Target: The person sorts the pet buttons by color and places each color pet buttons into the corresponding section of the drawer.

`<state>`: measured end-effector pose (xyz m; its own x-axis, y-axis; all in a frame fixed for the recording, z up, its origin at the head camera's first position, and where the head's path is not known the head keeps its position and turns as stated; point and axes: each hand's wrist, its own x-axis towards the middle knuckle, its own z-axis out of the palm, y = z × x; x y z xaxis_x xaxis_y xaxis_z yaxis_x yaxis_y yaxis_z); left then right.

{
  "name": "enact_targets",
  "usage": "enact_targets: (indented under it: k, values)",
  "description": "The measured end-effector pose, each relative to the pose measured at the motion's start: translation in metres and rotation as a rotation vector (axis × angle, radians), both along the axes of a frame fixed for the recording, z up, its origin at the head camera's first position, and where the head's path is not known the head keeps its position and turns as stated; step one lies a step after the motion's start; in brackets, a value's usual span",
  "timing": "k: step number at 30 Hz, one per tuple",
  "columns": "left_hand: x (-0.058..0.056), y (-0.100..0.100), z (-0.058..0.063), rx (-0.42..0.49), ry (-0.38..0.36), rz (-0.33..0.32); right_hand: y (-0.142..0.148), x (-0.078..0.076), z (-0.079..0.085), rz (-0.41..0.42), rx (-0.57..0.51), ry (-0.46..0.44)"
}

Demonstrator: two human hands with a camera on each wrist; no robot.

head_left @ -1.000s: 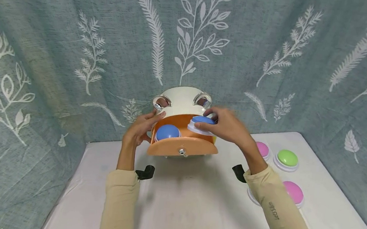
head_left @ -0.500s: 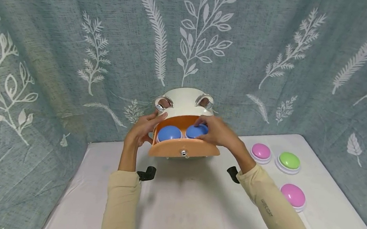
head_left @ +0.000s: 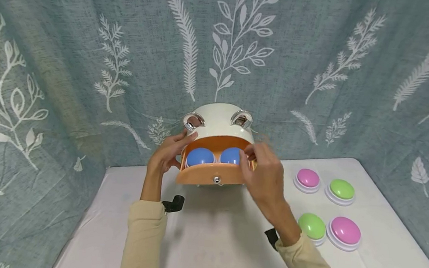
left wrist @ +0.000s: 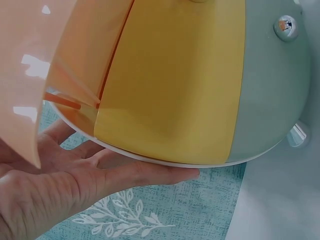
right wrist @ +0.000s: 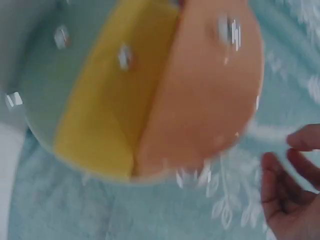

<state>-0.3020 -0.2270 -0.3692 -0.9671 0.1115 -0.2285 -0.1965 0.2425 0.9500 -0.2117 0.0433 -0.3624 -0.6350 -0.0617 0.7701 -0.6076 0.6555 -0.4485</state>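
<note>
A small rounded drawer cabinet [head_left: 216, 116] with a white shell and silver ear-like loops stands at the back of the table. Its orange top drawer [head_left: 196, 176] is pulled out, with two blue domes on white bases inside: a left dome [head_left: 200, 156] and a right dome [head_left: 229, 155]. My left hand [head_left: 166, 153] grips the cabinet's left side; the left wrist view shows a finger along the shell's edge. My right hand [head_left: 265, 171] is at the drawer's right end, fingers loosely bent and holding nothing; the right wrist view shows it apart from the shell.
On the table's right are two pink domes, one at the back [head_left: 308, 178] and one in front [head_left: 346, 231], and two green domes, back [head_left: 342, 189] and front [head_left: 312, 226]. A patterned curtain [head_left: 147, 67] hangs close behind. Yellow [left wrist: 170, 85] and green [left wrist: 267, 85] fronts lie below the orange drawer.
My right hand lowered a blue dome into the drawer's right half beside the other one, then let go and drew back to the right. My left hand stayed on the cabinet.
</note>
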Motion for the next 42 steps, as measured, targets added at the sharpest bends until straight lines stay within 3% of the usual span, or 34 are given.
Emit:
enact_targets:
  k: [3,8,13,26,42]
  values:
    - [0.000,0.000,0.001,-0.006,0.008,0.004,-0.018,0.021,-0.017,-0.017,0.091,0.113]
    - [-0.001,0.001,-0.001,0.009,0.011,0.003,-0.042,0.029,-0.038,-0.090,0.268,0.026]
    - [-0.001,0.002,-0.004,0.010,0.009,-0.017,-0.050,0.017,-0.044,-0.148,0.257,0.008]
    - [0.000,0.002,-0.004,-0.020,-0.007,0.029,-0.062,-0.025,-0.038,-0.134,0.195,-0.134]
    - [0.001,0.002,-0.004,-0.021,0.012,0.055,-0.062,-0.044,-0.035,-0.114,0.161,-0.185]
